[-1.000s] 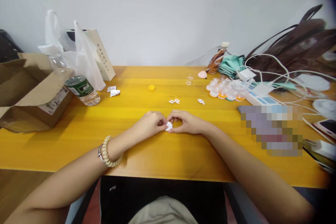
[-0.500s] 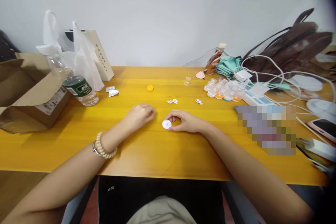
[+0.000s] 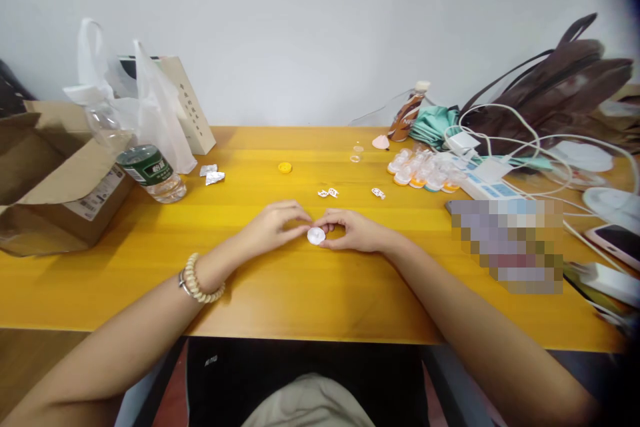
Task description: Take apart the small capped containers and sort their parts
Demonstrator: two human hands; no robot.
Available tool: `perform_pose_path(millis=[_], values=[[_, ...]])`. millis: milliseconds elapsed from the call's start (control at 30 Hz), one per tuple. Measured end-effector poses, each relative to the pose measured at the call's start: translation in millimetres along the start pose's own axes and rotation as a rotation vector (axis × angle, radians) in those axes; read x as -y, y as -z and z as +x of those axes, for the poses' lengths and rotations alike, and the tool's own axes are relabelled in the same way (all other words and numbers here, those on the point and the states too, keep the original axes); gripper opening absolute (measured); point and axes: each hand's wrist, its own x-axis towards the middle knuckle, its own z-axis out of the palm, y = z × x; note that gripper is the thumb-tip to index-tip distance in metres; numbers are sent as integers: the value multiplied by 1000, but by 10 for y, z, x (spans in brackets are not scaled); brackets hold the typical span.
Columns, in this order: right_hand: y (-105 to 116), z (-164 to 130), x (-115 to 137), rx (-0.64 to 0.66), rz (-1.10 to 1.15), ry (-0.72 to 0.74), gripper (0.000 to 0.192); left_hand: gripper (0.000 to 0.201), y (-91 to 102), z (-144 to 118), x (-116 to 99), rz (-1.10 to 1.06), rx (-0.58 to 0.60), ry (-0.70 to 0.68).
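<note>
The right hand [image 3: 357, 232] grasps a white disc [image 3: 316, 236] at its right edge, between the thumb and the curled fingers. The disc is held above the near half of the table [image 3: 320, 300], with its round face visible. The left hand [image 3: 275, 227] approaches from the opposite side. Its thumb and index finger are parted, with the tips just beside the disc's upper left edge; contact cannot be confirmed. A beige coiled band [image 3: 193, 280] encircles the left wrist.

Beyond the hands, two white openwork pieces [image 3: 328, 193] lie side by side, with a third openwork piece [image 3: 379, 193] to their right. A yellow round cap [image 3: 285, 167] lies farther back. Transparent rings [image 3: 356, 155] and a pink conical piece [image 3: 381, 142] are positioned near the rear edge. To the right, a cluster of clear-topped containers [image 3: 427, 172] adjoins a power strip [image 3: 493, 181]. A brown drink bottle [image 3: 409, 113] stands behind them, beside a teal cloth [image 3: 435, 125].

On the left side, two foil scraps [image 3: 213, 175] lie near a green-labelled water bottle [image 3: 154, 170]. An open cardboard box [image 3: 85, 200] occupies the far left; a white plastic bag [image 3: 160, 120] is located behind the water bottle.
</note>
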Motion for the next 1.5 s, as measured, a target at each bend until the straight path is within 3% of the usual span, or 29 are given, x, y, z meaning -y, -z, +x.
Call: perform_pose_path(millis=[100, 233, 633, 767, 1033, 1167, 1300, 1400, 1500], values=[[2, 11, 0, 20, -3, 30, 21, 17, -116, 40, -98, -77, 53, -28], [-10, 35, -3, 25, 1, 24, 22, 16, -193, 66, -97, -24, 80, 23], [-112, 70, -5, -65, 62, -33, 13, 25, -296, 26, -128, 345, -3, 31], [-116, 74, -3, -48, 67, -22, 12, 28, -309, 29, -122, 360, -52, 24], [-123, 88, -7, -56, 94, -57, 14, 8, -335, 60, -194, 304, -105, 99], [-121, 80, -11, -49, 103, -54, 14, 12, -233, 48, -126, 254, -174, 32], [-116, 60, -10, -76, 145, -107, 30, 17, 49, -46, 215, 485, -225, -25], [-107, 49, -3, -72, 143, -131, 33, 23, 236, -119, 455, 691, -120, -88], [-103, 45, 2, -72, 141, -136, 33, 27, 297, -138, 523, 781, -20, -152]])
